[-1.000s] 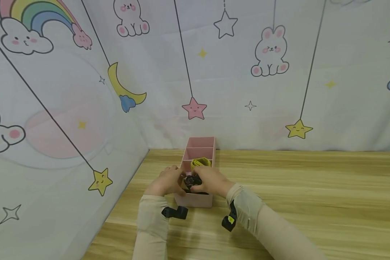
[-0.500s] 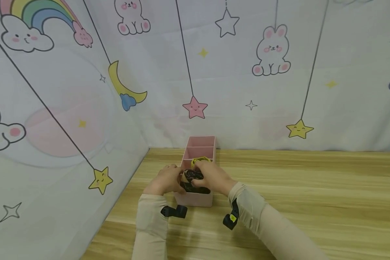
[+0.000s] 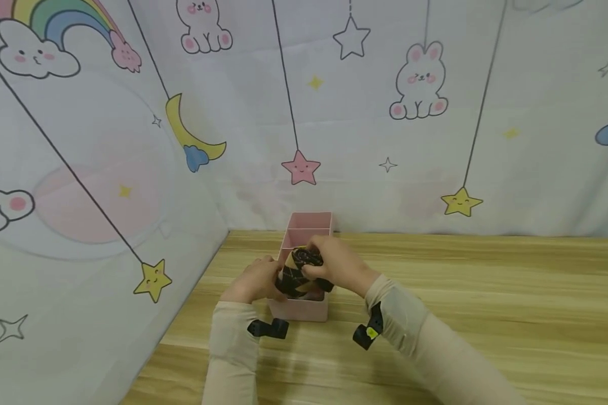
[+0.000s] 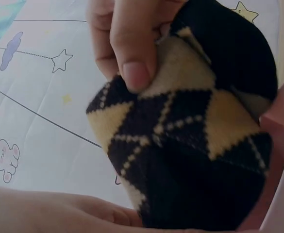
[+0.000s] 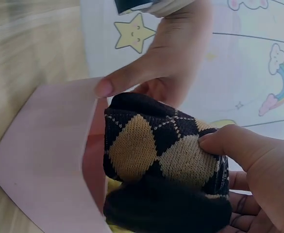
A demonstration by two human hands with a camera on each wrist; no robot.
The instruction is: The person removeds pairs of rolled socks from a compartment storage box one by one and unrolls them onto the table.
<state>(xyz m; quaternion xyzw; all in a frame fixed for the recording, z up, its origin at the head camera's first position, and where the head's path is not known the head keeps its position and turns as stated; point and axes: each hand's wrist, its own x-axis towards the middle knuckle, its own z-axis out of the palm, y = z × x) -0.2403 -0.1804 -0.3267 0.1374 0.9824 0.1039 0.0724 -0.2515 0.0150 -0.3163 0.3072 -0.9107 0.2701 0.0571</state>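
A rolled argyle sock [image 5: 137, 145], black with tan and beige diamonds and pale dotted lines, sits tilted at the lower centre of the head view, over the nearest part of a pink divided box [image 3: 300, 311]. The right hand [image 3: 340, 265] pinches the roll, thumb on its patterned side. The left hand [image 3: 255, 280] rests at the box's rim, left of the sock. The box stands upright, its long side running up the frame.

A cloth-draped corner, home or studio hard to call, creased pale fabric [image 3: 354, 208] rising on two sides, winking rabbit [image 3: 421, 90], smiling yellow stars [image 3: 461, 201], rainbow [image 3: 56, 11] and crescent moon [image 3: 181, 125] printed across it, wood-grain surface [image 3: 461, 287] running right up to it.
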